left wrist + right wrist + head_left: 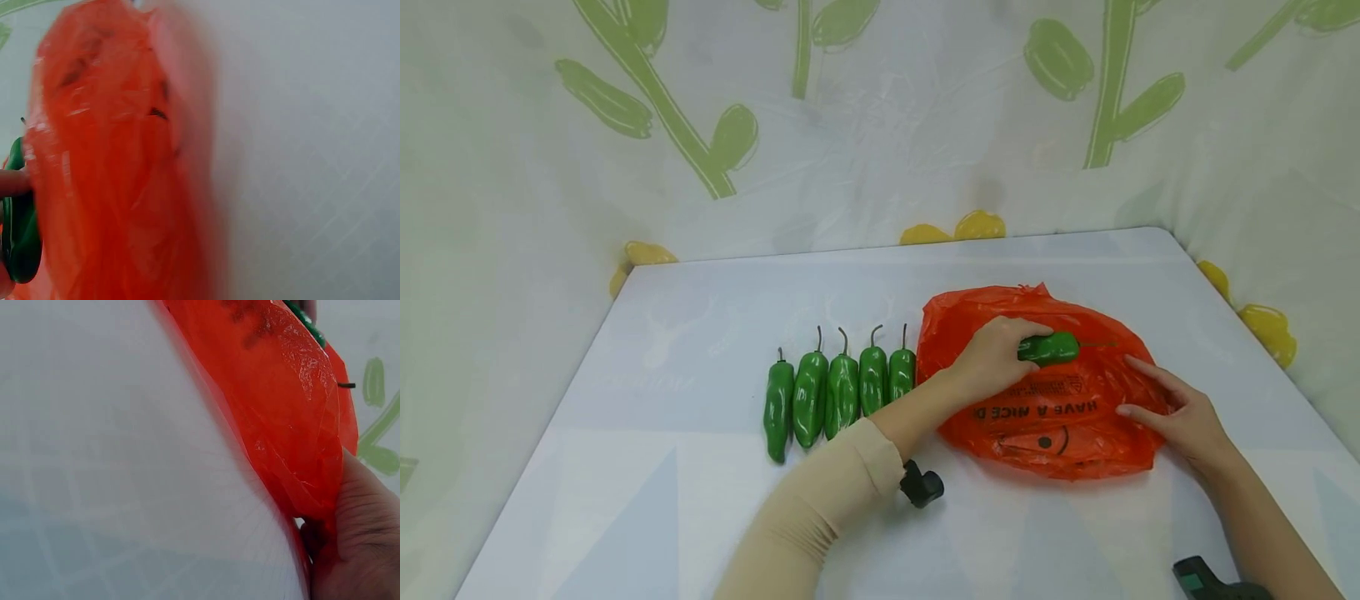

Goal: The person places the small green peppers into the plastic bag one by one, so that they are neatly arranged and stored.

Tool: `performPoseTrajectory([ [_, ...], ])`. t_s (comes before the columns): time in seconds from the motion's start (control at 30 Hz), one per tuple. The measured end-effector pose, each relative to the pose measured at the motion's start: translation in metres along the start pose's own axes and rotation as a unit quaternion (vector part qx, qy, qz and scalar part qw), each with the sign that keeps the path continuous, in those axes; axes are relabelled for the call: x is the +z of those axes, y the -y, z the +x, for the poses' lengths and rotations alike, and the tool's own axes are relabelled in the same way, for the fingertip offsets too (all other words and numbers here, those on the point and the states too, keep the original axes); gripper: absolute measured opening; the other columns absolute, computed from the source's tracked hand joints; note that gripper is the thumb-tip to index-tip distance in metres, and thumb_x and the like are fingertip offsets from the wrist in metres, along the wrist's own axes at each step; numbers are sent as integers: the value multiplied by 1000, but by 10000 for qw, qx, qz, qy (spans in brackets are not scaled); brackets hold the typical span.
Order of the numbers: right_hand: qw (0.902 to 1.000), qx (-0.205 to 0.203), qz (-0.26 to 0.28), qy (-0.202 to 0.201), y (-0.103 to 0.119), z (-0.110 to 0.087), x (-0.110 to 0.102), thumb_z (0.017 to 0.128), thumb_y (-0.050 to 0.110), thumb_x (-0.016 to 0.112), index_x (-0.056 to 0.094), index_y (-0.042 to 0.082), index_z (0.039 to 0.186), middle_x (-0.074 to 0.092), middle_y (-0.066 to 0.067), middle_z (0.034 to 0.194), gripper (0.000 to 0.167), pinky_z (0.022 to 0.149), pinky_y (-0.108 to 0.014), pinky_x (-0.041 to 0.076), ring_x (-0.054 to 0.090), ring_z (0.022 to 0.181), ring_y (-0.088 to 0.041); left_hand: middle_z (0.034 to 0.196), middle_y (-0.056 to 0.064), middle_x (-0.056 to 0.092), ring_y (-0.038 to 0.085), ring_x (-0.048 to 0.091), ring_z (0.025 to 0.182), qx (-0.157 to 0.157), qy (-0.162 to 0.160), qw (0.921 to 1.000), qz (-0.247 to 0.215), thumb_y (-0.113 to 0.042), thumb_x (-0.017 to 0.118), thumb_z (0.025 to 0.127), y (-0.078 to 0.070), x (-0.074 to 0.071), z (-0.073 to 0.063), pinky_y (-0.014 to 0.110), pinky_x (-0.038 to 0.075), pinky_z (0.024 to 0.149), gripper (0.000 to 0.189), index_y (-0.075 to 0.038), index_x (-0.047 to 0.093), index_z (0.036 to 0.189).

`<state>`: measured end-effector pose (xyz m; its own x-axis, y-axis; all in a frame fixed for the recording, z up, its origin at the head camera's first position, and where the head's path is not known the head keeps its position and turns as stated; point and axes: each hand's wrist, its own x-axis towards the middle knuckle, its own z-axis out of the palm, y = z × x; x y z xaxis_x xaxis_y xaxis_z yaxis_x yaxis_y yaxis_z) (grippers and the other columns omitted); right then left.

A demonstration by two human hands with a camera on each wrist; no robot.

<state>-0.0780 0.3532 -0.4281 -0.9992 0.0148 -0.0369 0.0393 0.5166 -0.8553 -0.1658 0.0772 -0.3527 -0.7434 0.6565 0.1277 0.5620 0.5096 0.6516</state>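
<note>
My left hand (1000,350) holds a glossy green pepper (1056,348) above the red plastic bag (1037,446), its thin stem pointing right. In the left wrist view, fingertips grip the same pepper (24,234) at the left edge, beside the crinkled bag (119,187). The bag lies spread out, with black print and an eye drawing. At its right side my right hand (1183,417) grips the bag's edge, thumb and index finger reaching over the film. Up close in the right wrist view, the thumb lies against the bag (281,425); the other fingers are mostly hidden.
Several green peppers (809,400) stand in a row left of the bag, stems toward the back. My left forearm overlaps the nearest ones. The white table (700,367) meets a leaf-patterned cloth (880,150) at the back. Black wrist devices (921,485) are worn on both arms.
</note>
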Motion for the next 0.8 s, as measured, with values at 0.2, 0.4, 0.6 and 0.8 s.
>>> performPoseTrajectory([
  [0.2,9999,91,-106,17,-1,0,-1,90,23,64,32,28,148,34,17,145,66,78,1,37,26,134,-5,126,-4,61,10,53,113,-211,-67,9995,224,-11,68,87,7,12,4,20,42,96,46,-15,57,132],
  [0.4,9999,4,-145,69,-1,1,0,90,22,64,31,28,149,32,15,147,67,78,0,37,26,132,-2,128,-6,60,9,55,116,-455,-311,9949,843,-10,65,88,16,17,8,28,42,99,45,-20,57,132],
  [0.6,9996,36,-222,165,-1,2,0,90,23,64,29,29,149,30,12,149,68,78,1,36,24,135,-6,124,-4,62,10,58,111,-670,-294,9941,797,-6,62,90,20,21,14,26,45,96,43,-19,58,131],
  [0.8,9994,39,-284,190,-1,2,-1,90,23,64,30,28,149,29,11,150,68,78,1,35,22,136,-7,124,-4,62,9,57,111,-797,-220,9957,425,-1,58,90,25,30,20,22,45,94,45,-18,56,133],
])
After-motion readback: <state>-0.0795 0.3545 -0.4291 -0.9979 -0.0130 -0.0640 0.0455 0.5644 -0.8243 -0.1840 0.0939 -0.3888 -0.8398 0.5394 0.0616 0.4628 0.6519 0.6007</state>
